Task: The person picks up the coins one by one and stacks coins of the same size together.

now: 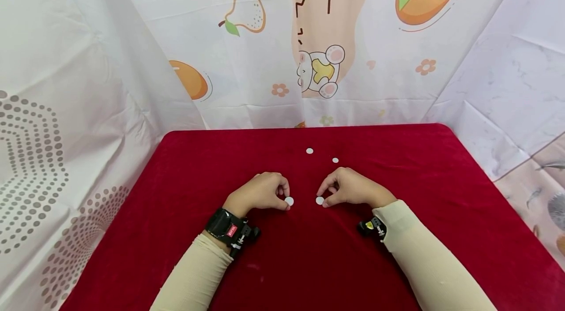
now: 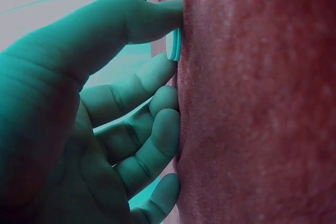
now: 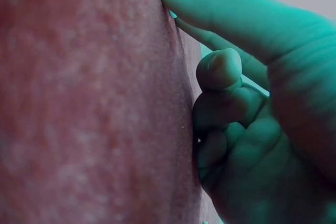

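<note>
Low over the red cloth, my left hand point(image 1: 264, 191) pinches a small white disc point(image 1: 289, 200) between thumb and index finger. In the left wrist view that disc point(image 2: 174, 44) stands on the cloth with its layered edge showing, the other fingertips close to the surface. Opposite it, my right hand point(image 1: 354, 188) has thumb and index finger at the rim of a second white disc point(image 1: 320, 200), gripping it from two sides. Only a sliver of this disc shows in the right wrist view, behind the thumb; the remaining fingers there are curled.
Two more white discs lie beyond the hands, one point(image 1: 310, 151) farther back and a smaller-looking one point(image 1: 335, 160) to its right. Red cloth point(image 1: 198, 164) covers the table. A printed white curtain point(image 1: 247, 70) hangs along the back edge, with more sheets at both sides.
</note>
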`<action>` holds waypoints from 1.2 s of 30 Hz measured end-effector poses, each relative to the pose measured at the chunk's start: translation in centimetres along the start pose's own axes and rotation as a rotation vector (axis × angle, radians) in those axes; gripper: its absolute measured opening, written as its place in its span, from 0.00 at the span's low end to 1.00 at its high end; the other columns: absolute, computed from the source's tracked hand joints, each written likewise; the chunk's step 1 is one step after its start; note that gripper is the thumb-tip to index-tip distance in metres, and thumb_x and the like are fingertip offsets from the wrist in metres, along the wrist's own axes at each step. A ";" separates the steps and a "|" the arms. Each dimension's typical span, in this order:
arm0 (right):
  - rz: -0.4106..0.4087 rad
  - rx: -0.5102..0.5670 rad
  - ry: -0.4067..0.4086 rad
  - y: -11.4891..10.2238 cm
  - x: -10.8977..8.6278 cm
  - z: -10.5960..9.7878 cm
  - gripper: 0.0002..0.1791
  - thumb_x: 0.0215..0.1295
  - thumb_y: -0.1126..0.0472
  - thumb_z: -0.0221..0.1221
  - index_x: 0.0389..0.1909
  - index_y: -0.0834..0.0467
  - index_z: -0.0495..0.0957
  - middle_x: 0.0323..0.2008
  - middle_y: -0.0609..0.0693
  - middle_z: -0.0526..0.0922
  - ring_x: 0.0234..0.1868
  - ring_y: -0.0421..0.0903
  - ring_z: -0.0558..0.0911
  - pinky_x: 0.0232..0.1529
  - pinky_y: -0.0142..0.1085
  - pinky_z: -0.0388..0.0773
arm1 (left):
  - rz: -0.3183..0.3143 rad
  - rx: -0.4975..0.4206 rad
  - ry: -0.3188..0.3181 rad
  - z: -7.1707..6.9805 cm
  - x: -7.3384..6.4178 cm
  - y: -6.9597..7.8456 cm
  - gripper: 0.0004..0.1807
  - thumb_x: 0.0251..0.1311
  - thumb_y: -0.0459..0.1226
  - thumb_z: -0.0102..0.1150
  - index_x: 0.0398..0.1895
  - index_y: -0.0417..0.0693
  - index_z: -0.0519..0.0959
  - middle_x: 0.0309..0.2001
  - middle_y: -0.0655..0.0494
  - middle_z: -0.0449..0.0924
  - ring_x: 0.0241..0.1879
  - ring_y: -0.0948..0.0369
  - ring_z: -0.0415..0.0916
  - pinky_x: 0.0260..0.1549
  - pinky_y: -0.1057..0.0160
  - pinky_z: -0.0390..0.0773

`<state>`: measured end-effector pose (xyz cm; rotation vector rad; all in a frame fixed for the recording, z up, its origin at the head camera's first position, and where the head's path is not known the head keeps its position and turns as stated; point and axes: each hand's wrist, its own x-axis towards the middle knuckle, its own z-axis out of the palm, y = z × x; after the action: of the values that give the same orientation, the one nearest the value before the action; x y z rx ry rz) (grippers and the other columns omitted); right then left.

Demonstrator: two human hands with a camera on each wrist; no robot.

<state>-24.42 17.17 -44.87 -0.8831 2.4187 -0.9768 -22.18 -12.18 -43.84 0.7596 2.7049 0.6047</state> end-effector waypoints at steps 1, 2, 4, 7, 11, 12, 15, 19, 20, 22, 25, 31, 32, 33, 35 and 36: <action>0.002 0.001 0.001 0.0 0.0 0.0 0.11 0.54 0.56 0.79 0.37 0.40 0.91 0.16 0.44 0.74 0.20 0.36 0.70 0.24 0.29 0.69 | 0.000 -0.002 0.000 0.0 0.0 0.0 0.11 0.50 0.47 0.79 0.29 0.61 0.82 0.33 0.65 0.78 0.35 0.66 0.74 0.42 0.61 0.74; 0.002 0.002 0.001 0.0 0.0 0.0 0.11 0.54 0.56 0.79 0.37 0.40 0.91 0.16 0.44 0.74 0.19 0.36 0.70 0.24 0.29 0.69 | 0.000 -0.002 0.000 0.0 0.0 0.0 0.11 0.50 0.47 0.79 0.29 0.61 0.82 0.33 0.65 0.78 0.35 0.66 0.74 0.42 0.61 0.73; 0.008 0.007 0.000 0.0 0.0 0.0 0.11 0.54 0.56 0.78 0.37 0.40 0.91 0.15 0.44 0.74 0.19 0.36 0.70 0.24 0.29 0.68 | 0.000 -0.001 0.000 0.0 0.0 0.1 0.11 0.50 0.47 0.79 0.29 0.61 0.83 0.33 0.65 0.78 0.35 0.66 0.74 0.43 0.61 0.73; 0.014 0.012 0.000 -0.1 0.0 0.0 0.10 0.54 0.56 0.78 0.37 0.40 0.91 0.15 0.45 0.74 0.19 0.36 0.69 0.24 0.29 0.68 | 0.000 0.002 0.001 0.0 0.0 0.1 0.11 0.51 0.47 0.79 0.29 0.61 0.82 0.33 0.65 0.78 0.35 0.66 0.74 0.43 0.60 0.73; 0.016 0.012 0.002 -0.1 -0.1 0.0 0.10 0.54 0.56 0.78 0.37 0.40 0.91 0.15 0.45 0.75 0.19 0.36 0.70 0.24 0.29 0.68 | 0.001 0.011 0.002 0.0 0.0 0.1 0.11 0.51 0.47 0.79 0.29 0.61 0.82 0.33 0.65 0.78 0.35 0.66 0.74 0.44 0.60 0.72; 0.014 0.013 0.003 0.0 -0.1 0.1 0.10 0.54 0.56 0.78 0.36 0.39 0.91 0.16 0.45 0.75 0.19 0.36 0.70 0.24 0.29 0.68 | 0.003 0.014 0.003 0.0 0.0 0.1 0.11 0.51 0.47 0.79 0.29 0.61 0.82 0.33 0.65 0.78 0.35 0.66 0.74 0.44 0.60 0.72; 0.008 0.010 0.005 0.2 0.0 0.1 0.10 0.54 0.55 0.78 0.36 0.39 0.91 0.16 0.45 0.75 0.20 0.37 0.70 0.24 0.29 0.69 | 0.006 0.026 0.005 0.0 0.0 0.1 0.11 0.51 0.48 0.78 0.29 0.61 0.82 0.32 0.66 0.77 0.35 0.66 0.73 0.44 0.60 0.71; 0.005 0.004 0.006 0.2 0.0 0.1 0.10 0.54 0.55 0.79 0.36 0.40 0.91 0.16 0.44 0.75 0.20 0.37 0.71 0.25 0.30 0.69 | 0.008 0.031 0.005 0.0 0.0 0.1 0.12 0.51 0.48 0.78 0.29 0.61 0.82 0.33 0.66 0.77 0.36 0.66 0.73 0.44 0.59 0.71; 0.006 0.003 0.005 0.2 0.0 0.1 0.10 0.54 0.55 0.79 0.36 0.39 0.91 0.16 0.44 0.75 0.20 0.37 0.71 0.25 0.29 0.69 | 0.007 0.030 0.003 0.0 0.0 0.1 0.12 0.51 0.48 0.78 0.29 0.61 0.82 0.33 0.65 0.77 0.36 0.66 0.73 0.44 0.59 0.71; 0.006 0.001 0.003 0.2 0.0 0.1 0.10 0.54 0.56 0.78 0.36 0.40 0.91 0.16 0.44 0.75 0.20 0.36 0.70 0.25 0.29 0.69 | 0.005 0.024 0.002 0.0 0.0 0.1 0.12 0.51 0.48 0.79 0.29 0.61 0.82 0.33 0.65 0.77 0.36 0.66 0.73 0.45 0.59 0.71; 0.009 -0.005 -0.002 0.1 0.0 0.1 0.10 0.54 0.57 0.78 0.36 0.40 0.90 0.16 0.43 0.75 0.20 0.36 0.70 0.25 0.29 0.69 | 0.003 0.016 0.001 0.1 0.0 0.0 0.12 0.51 0.48 0.79 0.29 0.62 0.82 0.33 0.65 0.78 0.36 0.66 0.73 0.46 0.59 0.70; 0.002 -0.010 -0.012 0.1 0.0 0.0 0.11 0.54 0.58 0.78 0.38 0.41 0.90 0.17 0.43 0.75 0.20 0.36 0.70 0.25 0.29 0.69 | 0.007 0.009 -0.001 0.1 0.0 0.0 0.12 0.50 0.48 0.79 0.29 0.62 0.82 0.33 0.65 0.78 0.36 0.66 0.73 0.46 0.59 0.70; -0.002 -0.002 -0.015 0.1 0.0 0.0 0.12 0.54 0.58 0.78 0.38 0.42 0.90 0.17 0.43 0.75 0.20 0.36 0.70 0.25 0.29 0.69 | 0.006 0.012 -0.002 0.1 0.0 0.0 0.12 0.50 0.48 0.79 0.29 0.62 0.82 0.33 0.65 0.78 0.36 0.66 0.73 0.46 0.59 0.70; -0.007 0.006 -0.020 0.1 0.0 0.0 0.12 0.54 0.58 0.78 0.39 0.42 0.90 0.17 0.43 0.76 0.20 0.36 0.70 0.25 0.29 0.69 | 0.008 0.013 -0.002 0.0 0.0 0.0 0.12 0.50 0.48 0.79 0.29 0.62 0.82 0.33 0.65 0.78 0.36 0.66 0.73 0.46 0.59 0.70; -0.021 0.023 -0.029 0.2 0.0 0.1 0.13 0.54 0.58 0.78 0.40 0.43 0.90 0.18 0.44 0.76 0.20 0.36 0.70 0.25 0.29 0.70 | 0.009 0.017 -0.003 0.0 0.0 0.0 0.12 0.50 0.48 0.79 0.30 0.61 0.82 0.33 0.65 0.78 0.36 0.66 0.73 0.46 0.58 0.70; -0.027 0.031 -0.033 0.3 0.1 0.1 0.13 0.55 0.58 0.78 0.41 0.43 0.90 0.18 0.44 0.77 0.20 0.36 0.71 0.25 0.29 0.70 | 0.008 0.018 -0.003 0.0 -0.1 0.0 0.12 0.51 0.48 0.79 0.30 0.61 0.82 0.33 0.65 0.78 0.36 0.66 0.73 0.46 0.58 0.70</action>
<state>-24.53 17.25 -45.15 -0.9167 2.3633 -0.9987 -22.14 -12.21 -43.78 0.7753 2.7092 0.5806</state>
